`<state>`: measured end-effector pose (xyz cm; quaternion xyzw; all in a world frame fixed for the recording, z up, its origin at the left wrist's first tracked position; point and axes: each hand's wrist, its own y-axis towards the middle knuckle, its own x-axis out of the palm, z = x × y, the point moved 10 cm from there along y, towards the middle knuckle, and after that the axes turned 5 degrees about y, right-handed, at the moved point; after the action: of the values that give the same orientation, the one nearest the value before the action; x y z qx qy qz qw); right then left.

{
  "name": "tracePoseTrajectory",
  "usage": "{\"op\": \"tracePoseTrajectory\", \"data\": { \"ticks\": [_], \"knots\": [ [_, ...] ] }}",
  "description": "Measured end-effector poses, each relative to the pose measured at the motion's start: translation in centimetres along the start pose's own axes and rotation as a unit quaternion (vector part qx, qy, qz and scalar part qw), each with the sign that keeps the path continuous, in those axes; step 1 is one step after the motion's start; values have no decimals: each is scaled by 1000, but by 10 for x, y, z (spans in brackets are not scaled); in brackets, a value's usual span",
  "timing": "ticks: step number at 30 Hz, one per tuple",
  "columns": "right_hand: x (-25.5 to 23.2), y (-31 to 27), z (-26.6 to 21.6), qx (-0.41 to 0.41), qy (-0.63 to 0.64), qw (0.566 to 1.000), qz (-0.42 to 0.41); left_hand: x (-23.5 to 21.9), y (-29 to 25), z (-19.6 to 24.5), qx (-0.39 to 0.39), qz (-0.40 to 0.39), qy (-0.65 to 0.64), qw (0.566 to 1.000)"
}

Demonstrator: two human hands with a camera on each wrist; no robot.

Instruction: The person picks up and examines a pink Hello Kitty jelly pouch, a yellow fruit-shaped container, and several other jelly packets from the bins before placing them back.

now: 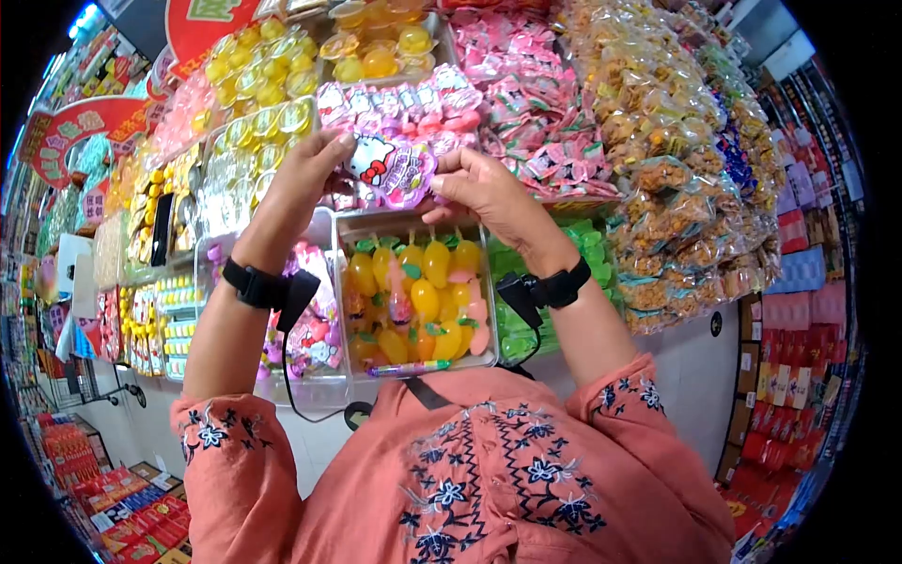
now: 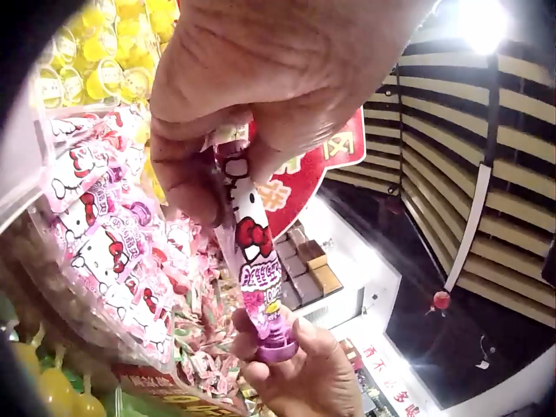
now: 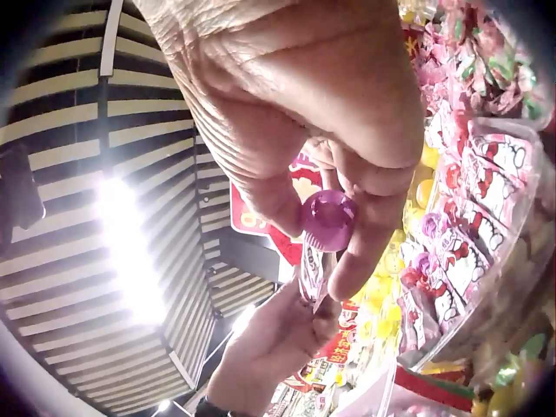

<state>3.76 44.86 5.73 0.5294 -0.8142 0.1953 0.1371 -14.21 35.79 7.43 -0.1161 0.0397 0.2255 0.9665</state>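
Both hands hold one pink and purple spout pouch (image 1: 393, 171) with a white cartoon cat on it, raised above the display bins. My left hand (image 1: 310, 179) pinches the pouch's flat end between thumb and fingers. At the other end, my right hand (image 1: 490, 191) has its thumb and fingers around the purple cap (image 3: 329, 221). Seen from the left wrist, the pouch (image 2: 252, 230) stands nearly edge-on, its cap end down in the right hand (image 2: 308, 369). Similar cat-printed pouches (image 2: 100, 243) lie in the bin close by.
Below the hands, a clear bin (image 1: 346, 320) holds yellow mango-shaped packs (image 1: 427, 301). Green packs (image 1: 587, 254) sit to its right. Pink wrapped sweets (image 1: 545, 122) and bagged snacks (image 1: 667, 188) are heaped behind and right. Red signs (image 1: 80, 136) rise at the left.
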Motion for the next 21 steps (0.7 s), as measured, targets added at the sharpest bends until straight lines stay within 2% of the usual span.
{"op": "tracePoseTrajectory", "data": {
  "ticks": [4, 6, 9, 12, 13, 15, 17, 21],
  "knots": [
    [-35, 29, -25, -67, -61, 996, 24, 8, 56, 10, 13, -9, 13, 1000],
    [-53, 43, -36, -92, -96, 990, 42, 17, 97, 8, 44, -65, -16, 997],
    [-88, 71, -43, -114, -156, 977, 93, 22, 145, 10, 59, -39, 2, 998],
    [-106, 80, -65, -152, -263, 937, 174, 35, 180, 15, 80, -28, 29, 996],
    [-115, 87, -70, -187, -329, 903, 203, 37, 193, 10, 73, -19, 23, 997],
    [-128, 100, -65, -196, -358, 886, 218, 40, 217, 0, 60, 1, 13, 998],
    [-134, 109, -66, -190, -392, 869, 236, 46, 234, -12, 57, -13, 3, 998],
    [-143, 125, -61, -184, -400, 862, 251, 49, 248, -23, 39, 0, -20, 999]
  ]
}}
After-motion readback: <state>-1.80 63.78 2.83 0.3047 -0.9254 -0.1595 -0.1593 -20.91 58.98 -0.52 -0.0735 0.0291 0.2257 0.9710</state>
